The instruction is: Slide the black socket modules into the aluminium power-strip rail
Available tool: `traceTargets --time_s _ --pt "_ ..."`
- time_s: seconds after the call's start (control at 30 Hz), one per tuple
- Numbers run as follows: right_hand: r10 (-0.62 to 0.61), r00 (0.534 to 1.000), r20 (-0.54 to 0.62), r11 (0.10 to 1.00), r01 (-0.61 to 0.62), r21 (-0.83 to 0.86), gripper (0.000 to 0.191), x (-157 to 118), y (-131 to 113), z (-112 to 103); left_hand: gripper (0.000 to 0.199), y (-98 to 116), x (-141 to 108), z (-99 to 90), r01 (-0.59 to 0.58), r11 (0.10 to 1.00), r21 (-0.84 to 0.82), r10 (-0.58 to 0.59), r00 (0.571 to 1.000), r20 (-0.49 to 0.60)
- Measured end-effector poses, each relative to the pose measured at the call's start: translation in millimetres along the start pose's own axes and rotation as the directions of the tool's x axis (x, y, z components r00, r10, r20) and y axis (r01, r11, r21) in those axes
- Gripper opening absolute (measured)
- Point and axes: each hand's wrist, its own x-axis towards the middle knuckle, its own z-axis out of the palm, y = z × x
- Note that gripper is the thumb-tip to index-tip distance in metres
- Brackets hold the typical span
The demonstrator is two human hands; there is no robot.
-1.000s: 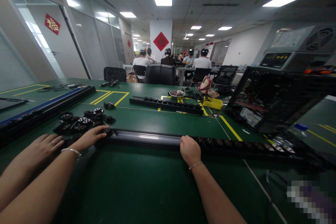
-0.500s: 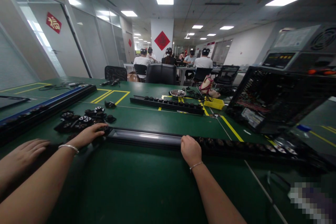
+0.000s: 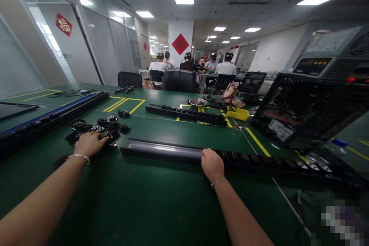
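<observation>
My left hand [image 3: 90, 144] is at the pile of small black parts [image 3: 111, 123] on the green table, its fingers closed round one of the black parts. A long black rail [image 3: 164, 150] with a pale, shiny channel lies crosswise in front of me. Black round modules [image 3: 245, 159] fill its right portion. Around the rail, near where the modules begin, my right hand [image 3: 212, 164] is closed.
Behind lies a shorter black strip [image 3: 184, 115], with a metal bowl [image 3: 197, 102] and a yellow tray [image 3: 238, 113] beyond. A long blue-edged rail [image 3: 57, 113] is at left. An open computer case [image 3: 308, 107] stands at right. People sit farther back.
My left hand has moved left, from the rail's left end to the pile. The other hand seen at the far left has gone out of view. My right hand stays on the rail.
</observation>
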Motion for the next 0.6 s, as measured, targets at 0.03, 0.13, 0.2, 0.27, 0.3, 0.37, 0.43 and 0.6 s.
traceTargets --time_s 0.03,0.13,0.2,0.27,0.3,0.37,0.43,0.6 --pt "0.001 1.000 0.006 1.000 -0.001 0.007 0.022 0.0 -0.2 -0.6 0.062 1.7 -0.8 -0.8 0.018 1.000 -0.007 -0.018 1.000 0.005" --pt "0.009 1.000 0.016 1.000 -0.010 0.026 0.022 -0.2 -1.0 -1.6 0.061 13.2 -6.2 -3.4 0.045 0.998 -0.054 -0.051 0.992 -0.113" --pt "0.006 1.000 0.011 0.999 -0.006 0.037 0.021 -0.1 -1.3 -1.7 0.053 28.7 -12.5 -5.6 -0.026 0.992 -0.123 -0.008 0.963 -0.268" --pt "-0.006 1.000 -0.003 0.999 0.006 0.048 0.020 0.1 -1.2 -1.7 0.038 51.3 -21.3 -7.7 -0.177 0.969 -0.174 0.103 0.925 -0.367" --pt "-0.014 1.000 -0.010 0.998 0.014 0.053 0.020 0.2 -1.0 -1.8 0.035 65.1 -27.1 -8.4 -0.224 0.957 -0.183 0.144 0.918 -0.371" --pt "-0.031 0.999 -0.026 0.998 0.032 0.058 0.020 0.4 -0.7 -2.3 0.033 96.6 -42.4 -8.3 -0.304 0.928 -0.213 0.208 0.902 -0.379" --pt "-0.056 0.998 -0.041 0.997 0.058 0.057 0.019 0.3 -1.0 -3.6 0.034 131.1 -62.5 -5.5 -0.464 0.822 -0.329 0.329 0.860 -0.390" --pt "-0.089 0.992 -0.087 0.996 0.091 0.011 0.018 -0.5 -3.3 -14.4 0.034 208.1 -118.8 15.6 -0.701 0.593 -0.396 0.610 0.713 -0.346"
